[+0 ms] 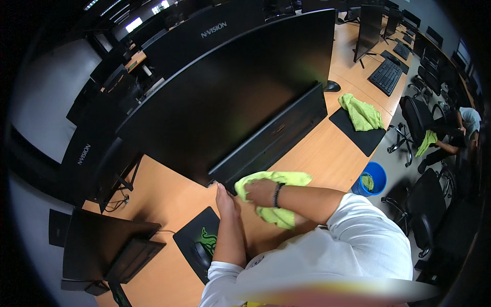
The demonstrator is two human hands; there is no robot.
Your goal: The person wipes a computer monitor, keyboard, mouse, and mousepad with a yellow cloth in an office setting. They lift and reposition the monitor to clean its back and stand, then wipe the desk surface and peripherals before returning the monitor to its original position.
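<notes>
My right hand (261, 192) grips a lime-green cloth (284, 178) close to the near end of a long black bar-shaped device (276, 132). The bar stands on the wooden desk in front of a wide black monitor (230, 99). My left hand (226, 201) is at the bar's near left end, by the monitor's lower corner; its fingertips are partly hidden, and whether it grips anything is unclear. A second green cloth (360, 113) lies crumpled on a black mouse pad (356, 134) at the right.
A mouse (201, 253) rests on a mouse pad (188, 238) by my left arm. Another monitor (103, 245) stands lower left. A blue bin (378, 180) with a green cloth inside, office chairs (427, 203) and a person (470, 119) holding a green cloth are at the right. Keyboards (386, 76) line the desk beyond.
</notes>
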